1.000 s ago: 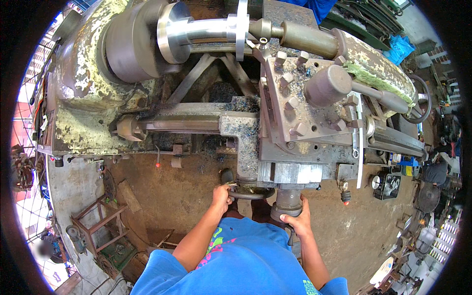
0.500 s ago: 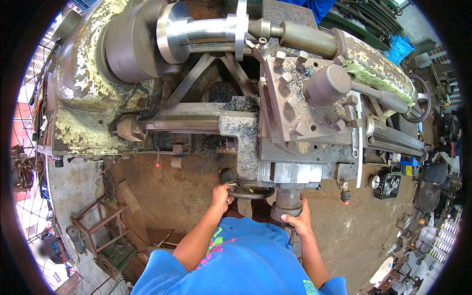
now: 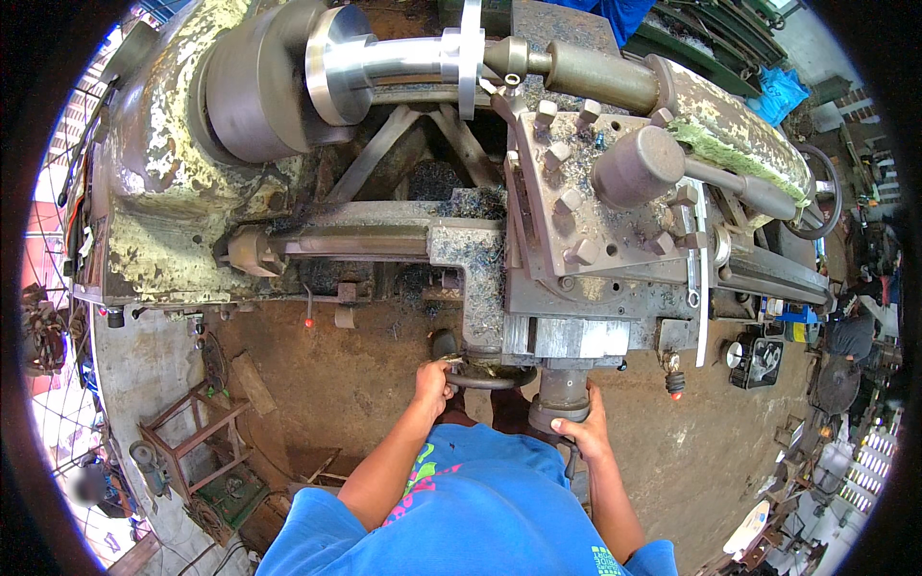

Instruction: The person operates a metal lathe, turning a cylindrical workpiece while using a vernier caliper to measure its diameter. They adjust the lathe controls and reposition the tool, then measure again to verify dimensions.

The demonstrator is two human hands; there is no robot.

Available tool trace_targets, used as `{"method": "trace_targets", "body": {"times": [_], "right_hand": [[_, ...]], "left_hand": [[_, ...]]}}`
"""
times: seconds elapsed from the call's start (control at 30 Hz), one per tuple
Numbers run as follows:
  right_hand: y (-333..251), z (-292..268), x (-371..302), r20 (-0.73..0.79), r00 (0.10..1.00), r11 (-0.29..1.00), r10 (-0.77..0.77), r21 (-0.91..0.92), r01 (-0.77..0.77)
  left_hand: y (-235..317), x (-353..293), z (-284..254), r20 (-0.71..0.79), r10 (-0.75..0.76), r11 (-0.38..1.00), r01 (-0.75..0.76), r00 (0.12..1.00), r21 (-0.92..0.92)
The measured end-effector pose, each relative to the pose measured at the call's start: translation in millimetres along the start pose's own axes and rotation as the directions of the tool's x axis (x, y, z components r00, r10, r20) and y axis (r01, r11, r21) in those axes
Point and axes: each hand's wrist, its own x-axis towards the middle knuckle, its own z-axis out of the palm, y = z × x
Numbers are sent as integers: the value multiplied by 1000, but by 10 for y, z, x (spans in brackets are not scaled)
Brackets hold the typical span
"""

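Observation:
I stand at a metal lathe. My left hand [image 3: 434,386] is closed round the left side of a dark handwheel [image 3: 495,382] below the carriage. My right hand [image 3: 589,430] grips the crank handle [image 3: 570,459] at the round dial collar [image 3: 561,396] of the slide, thumb over its near edge; its fingers are partly hidden. Above sits the tool post [image 3: 639,168] with several square-headed bolts. A shiny flanged workpiece [image 3: 403,56] runs between the grey chuck [image 3: 259,82] and the tailstock centre [image 3: 506,60], the cutting tool [image 3: 506,96] close to its right flange.
Dark metal chips cover the carriage [image 3: 471,240]. A wrench [image 3: 693,274] and a pale strip [image 3: 704,317] lie at the tool post's right. The tailstock [image 3: 740,134] stands at far right. A rusty metal frame [image 3: 206,437] stands on the floor at left, a black crate [image 3: 757,362] at right.

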Motion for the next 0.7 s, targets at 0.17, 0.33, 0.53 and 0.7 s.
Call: {"method": "trace_targets", "body": {"times": [0.17,0.33,0.53,0.7], "right_hand": [[19,-1,13,3,1000,999,6,36,-6],[12,-14,3,-5,1000,1000,4,27,-4],[-8,-19,11,23,1000,999,15,42,-16],[-107,36,-45,-2,1000,1000,16,24,-16]], "left_hand": [[-3,-20,8,-17,15,1000,-15,1000,-13],[15,-35,17,-39,-6,1000,6,999,-5],[6,-22,10,-36,-8,1000,7,999,-18],[-23,36,-14,-26,-4,1000,4,1000,-6]]}}
